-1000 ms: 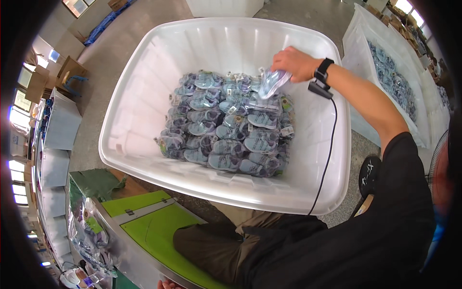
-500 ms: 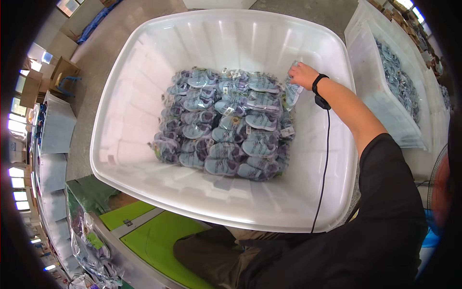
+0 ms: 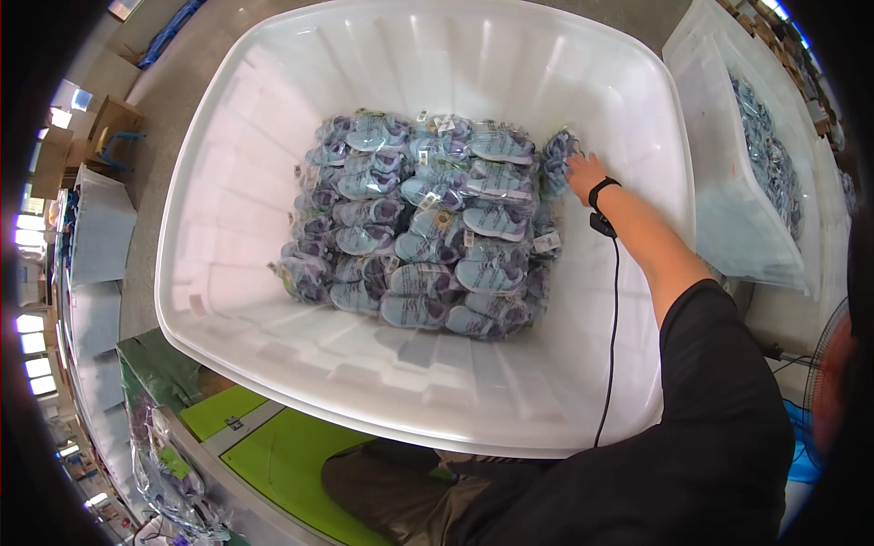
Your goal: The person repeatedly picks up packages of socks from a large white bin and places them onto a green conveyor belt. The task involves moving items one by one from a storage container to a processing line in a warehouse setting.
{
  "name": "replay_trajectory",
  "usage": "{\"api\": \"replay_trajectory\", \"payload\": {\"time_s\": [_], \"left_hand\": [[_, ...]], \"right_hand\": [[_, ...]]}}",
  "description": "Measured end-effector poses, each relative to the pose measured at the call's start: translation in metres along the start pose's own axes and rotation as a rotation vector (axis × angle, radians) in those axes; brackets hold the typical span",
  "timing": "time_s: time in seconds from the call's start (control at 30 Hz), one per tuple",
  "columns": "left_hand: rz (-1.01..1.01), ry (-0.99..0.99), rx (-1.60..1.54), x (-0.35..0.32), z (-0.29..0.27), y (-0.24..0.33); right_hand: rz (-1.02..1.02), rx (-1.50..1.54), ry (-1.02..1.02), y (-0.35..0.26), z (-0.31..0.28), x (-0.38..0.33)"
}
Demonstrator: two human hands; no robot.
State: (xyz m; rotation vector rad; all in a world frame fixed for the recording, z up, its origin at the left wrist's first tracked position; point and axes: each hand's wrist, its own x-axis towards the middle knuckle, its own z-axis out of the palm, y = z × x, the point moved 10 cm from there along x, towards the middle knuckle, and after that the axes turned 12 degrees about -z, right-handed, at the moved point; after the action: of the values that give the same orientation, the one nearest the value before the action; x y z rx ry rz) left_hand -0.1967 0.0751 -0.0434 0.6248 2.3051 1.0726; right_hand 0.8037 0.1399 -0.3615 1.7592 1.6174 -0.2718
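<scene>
Inside a large white plastic tub (image 3: 601,382) sit stacked rows of light blue and purple shoes (image 3: 364,239) in clear plastic bags with tags. One bagged shoe bundle (image 3: 556,162) stands apart at the far right end of the rows. My right hand (image 3: 587,177) is at that bundle's right side, its fingers apart and the tips against or very close to the plastic. A black wristband with a cable (image 3: 614,341) is on my right wrist. My left hand is out of the picture.
To the right stands another white tub (image 3: 728,182) full of similar bagged shoes. A fan (image 3: 827,364) is at the right edge. Below left are a green-topped surface (image 3: 300,455) and more bagged items (image 3: 173,473). Cardboard boxes (image 3: 114,127) are at the far left.
My right hand has moved down and slightly right, from over the bundle's top to its side, and its fingers have spread. The bundle now shows its purple part. The view has shifted slightly.
</scene>
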Motion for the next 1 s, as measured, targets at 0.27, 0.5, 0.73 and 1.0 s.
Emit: {"api": "replay_trajectory", "payload": {"time_s": [0.27,0.5,0.73,1.0], "left_hand": [[-0.033,-0.046,-0.048,-0.019,0.01,0.011],[-0.078,-0.152,-0.146,-0.022,0.013,0.015],[-0.069,-0.395,-0.165,-0.016,0.017,0.015],[0.062,-0.409,-0.272,0.013,-0.035,-0.002]], "right_hand": [[-0.111,0.379,-0.118,-0.034,-0.007,0.005],[-0.322,0.916,0.041,-0.095,-0.094,-0.003],[-0.605,1.352,0.154,-0.165,-0.239,-0.065],[-0.841,1.538,0.197,-0.229,-0.37,-0.176]]}}
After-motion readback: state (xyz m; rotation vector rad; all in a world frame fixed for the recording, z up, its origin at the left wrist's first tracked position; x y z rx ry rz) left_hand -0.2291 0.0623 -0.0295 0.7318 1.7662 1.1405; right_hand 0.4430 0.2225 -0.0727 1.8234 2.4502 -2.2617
